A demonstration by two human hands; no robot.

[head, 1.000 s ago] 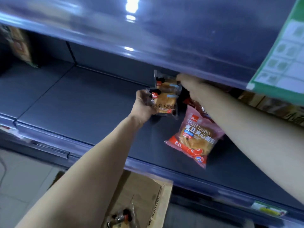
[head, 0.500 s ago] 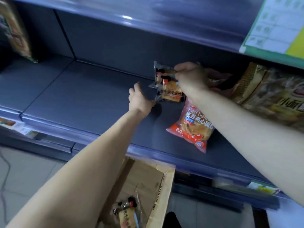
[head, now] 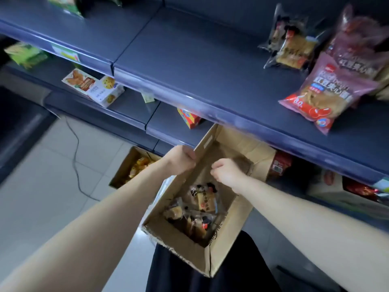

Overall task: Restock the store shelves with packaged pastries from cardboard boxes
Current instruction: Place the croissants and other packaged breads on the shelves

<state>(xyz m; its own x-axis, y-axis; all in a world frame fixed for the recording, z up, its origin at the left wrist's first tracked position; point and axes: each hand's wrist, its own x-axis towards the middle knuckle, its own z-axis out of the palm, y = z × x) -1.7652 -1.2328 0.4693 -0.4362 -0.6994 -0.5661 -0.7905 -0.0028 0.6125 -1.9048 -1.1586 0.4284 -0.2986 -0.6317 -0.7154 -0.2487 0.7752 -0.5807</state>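
The cardboard box (head: 227, 232) is seen at six o'clock, its left wall gripped by the left hand (head: 181, 160), fingers curled over the edge. The right hand (head: 228, 174) is held above it — fingers curled, nothing seen in them. Packaged pastries (head: 200, 209) lie inside; shelved pastries (head: 292, 45) are stood at one o'clock, beside a red bean bag (head: 322, 93).

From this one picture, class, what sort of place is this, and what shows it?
Most likely a shop aisle mid-restock: dark blue metal shelves with price-label strips, a pink-and-red plastic bread bag on display, and an open brown cardboard box of wrapped pastries.
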